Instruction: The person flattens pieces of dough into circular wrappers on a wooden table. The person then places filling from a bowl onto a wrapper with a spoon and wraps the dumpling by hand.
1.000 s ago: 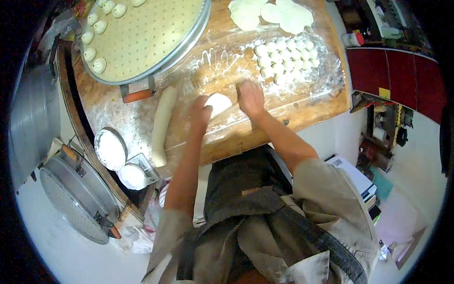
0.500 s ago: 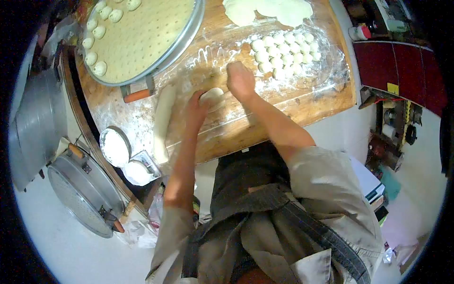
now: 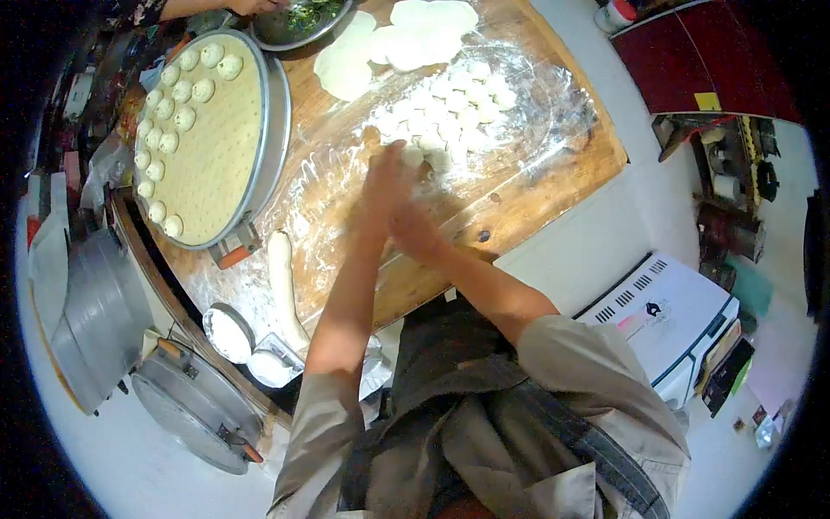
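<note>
My left hand reaches forward over the floured wooden board, its fingertips beside the nearest small dough pieces. Motion blurs the fingers, so their grip is unclear. Just behind it, close to the left wrist, is my right hand, also smeared, with its fingers hidden. The pieces are pale, round and floury, clustered in rows. Flat dough wrappers lie overlapping at the far side of the board. A long dough roll rests to the left of my forearms.
A round steamer tray with several filled buns stands at the left. Another person's hand is at a metal bowl of green filling. A flour bowl sits near the board's left corner; a steamer is below.
The view has shifted, bringing the filling bowl and another person's hand into sight. My hands have come together near the dough pieces; the wrapper formerly between them no longer shows there.
</note>
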A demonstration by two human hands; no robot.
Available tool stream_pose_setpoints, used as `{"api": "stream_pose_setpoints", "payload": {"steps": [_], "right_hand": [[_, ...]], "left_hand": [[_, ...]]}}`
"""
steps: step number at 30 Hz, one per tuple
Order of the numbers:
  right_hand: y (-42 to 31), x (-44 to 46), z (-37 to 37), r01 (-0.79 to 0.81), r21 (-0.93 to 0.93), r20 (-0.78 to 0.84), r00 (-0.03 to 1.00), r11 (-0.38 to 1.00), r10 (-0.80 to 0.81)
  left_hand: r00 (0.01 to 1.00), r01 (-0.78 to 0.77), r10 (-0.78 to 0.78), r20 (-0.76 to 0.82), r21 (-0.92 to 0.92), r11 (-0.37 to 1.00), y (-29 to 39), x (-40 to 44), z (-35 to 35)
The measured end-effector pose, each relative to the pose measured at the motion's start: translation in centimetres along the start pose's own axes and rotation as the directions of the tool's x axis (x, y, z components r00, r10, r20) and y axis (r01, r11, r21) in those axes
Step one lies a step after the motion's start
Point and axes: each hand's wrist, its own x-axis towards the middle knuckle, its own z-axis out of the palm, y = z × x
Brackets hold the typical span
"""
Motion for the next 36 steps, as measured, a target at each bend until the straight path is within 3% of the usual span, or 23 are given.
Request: {"api": "stream_pose_setpoints", "payload": {"steps": [1, 3, 7, 9, 10, 11, 12, 14, 16, 18, 20, 22, 24, 25, 26, 28, 29, 33, 34, 35, 36], "right_hand": [[-0.4, 0.6, -1.0, -0.003, 0.009, 0.000, 1.000, 1.000, 0.003], [-1.3, 2.6, -4.0, -0.024, 0.358, -0.072, 0.996, 0.933, 0.054], [-1.4, 2.8, -5.5, 0.014, 0.164, -0.121, 0.993, 0.986, 0.006], [-1.4, 2.7, -7.0, -0.169, 0.405, 0.060, 0.986, 0.899, 0.158], [-1.3, 2.4, -7.4, -0.233, 0.472, 0.125, 0.972, 0.850, 0.197], [-0.6, 1.5, -6.4, -0.123, 0.111, 0.294, 0.952, 0.986, 0.086], [-0.1, 1.0, -6.0, 0.075, -0.238, 0.474, 0.879, 0.968, 0.048], [0.1, 1.3, -6.7, 0.031, -0.162, 0.469, 0.882, 0.986, 0.049], [0.7, 0.6, -6.3, -0.008, -0.081, 0.474, 0.879, 0.997, 0.046], [1.4, -0.5, -5.2, 0.133, -0.135, 0.165, 0.980, 0.982, -0.110], [1.1, -0.3, -5.2, 0.162, -0.179, 0.119, 0.983, 0.971, -0.142], [1.2, 1.0, -5.8, 0.195, -0.240, 0.061, 0.981, 0.951, -0.185], [-0.3, 1.7, -7.0, 0.141, -0.355, 0.397, 0.918, 0.924, 0.012], [-1.0, 3.6, -7.9, 0.067, -0.322, 0.636, 0.754, 0.944, 0.163], [-1.1, 3.7, -8.0, 0.096, -0.325, 0.635, 0.759, 0.941, 0.142], [-0.8, 3.4, -8.8, -0.040, -0.053, 0.319, 0.946, 0.998, 0.055], [-1.5, 3.6, -9.8, -0.003, -0.082, 0.257, 0.966, 0.997, 0.024], [-0.7, 3.8, -10.4, -0.009, -0.130, 0.365, 0.929, 0.991, 0.057], [-0.5, 4.5, -10.2, 0.009, -0.121, 0.314, 0.949, 0.993, 0.030], [-0.4, 5.5, -9.7, 0.022, -0.115, 0.260, 0.965, 0.993, 0.009], [-0.6, 6.6, -8.9, 0.022, -0.113, 0.259, 0.966, 0.993, 0.008]], "left_hand": [[0.997, -0.070, 0.073, -0.017, 0.164, 0.984, 0.7, -0.2, 0.8], [0.987, -0.132, 0.158, -0.028, 0.415, 0.900, 1.2, 0.2, 2.2], [0.994, -0.057, 0.096, -0.054, 0.493, 0.868, 0.2, 0.1, 3.1], [0.995, -0.090, 0.103, -0.014, 0.391, 0.916, -1.9, -1.5, 1.4], [0.999, -0.012, 0.023, -0.025, 0.381, 0.924, -2.8, -2.7, 0.0], [0.998, 0.064, -0.055, -0.035, 0.371, 0.927, -3.7, -3.9, -1.5], [0.998, 0.067, -0.054, -0.044, 0.374, 0.925, -4.9, -5.5, -2.8], [0.989, 0.112, -0.067, -0.130, 0.376, 0.920, -7.0, -7.9, -4.7], [0.994, 0.102, -0.078, -0.072, 0.443, 0.891, -7.3, -8.1, -6.2], [0.995, 0.092, -0.095, -0.020, 0.499, 0.862, -7.6, -7.7, -6.3], [0.956, -0.097, 0.236, -0.174, 0.572, 0.815, -8.2, -6.3, -4.3], [0.937, -0.103, 0.270, -0.223, 0.561, 0.821, -8.8, -4.4, -3.5], [0.918, -0.104, 0.292, -0.268, 0.549, 0.829, -9.3, -3.0, -2.8], [0.923, -0.078, 0.276, -0.270, 0.569, 0.818, -9.8, -2.4, -2.6], [0.923, -0.054, 0.267, -0.276, 0.596, 0.801, -10.2, -1.8, -2.8], [0.903, -0.048, 0.279, -0.327, 0.568, 0.822, -12.0, -1.7, -2.1], [0.893, -0.063, 0.287, -0.345, 0.538, 0.841, -12.3, -1.7, -2.0], [0.966, 0.152, -0.039, -0.257, 0.439, 0.886, -10.2, -7.6, -1.0], [0.956, 0.244, -0.152, -0.252, 0.392, 0.887, -11.4, -8.6, 1.2], [0.939, 0.332, -0.297, -0.172, 0.227, 0.916, -11.8, -8.8, 2.4], [0.939, 0.333, -0.298, -0.174, 0.230, 0.915, -11.7, -9.2, 1.8]]}}
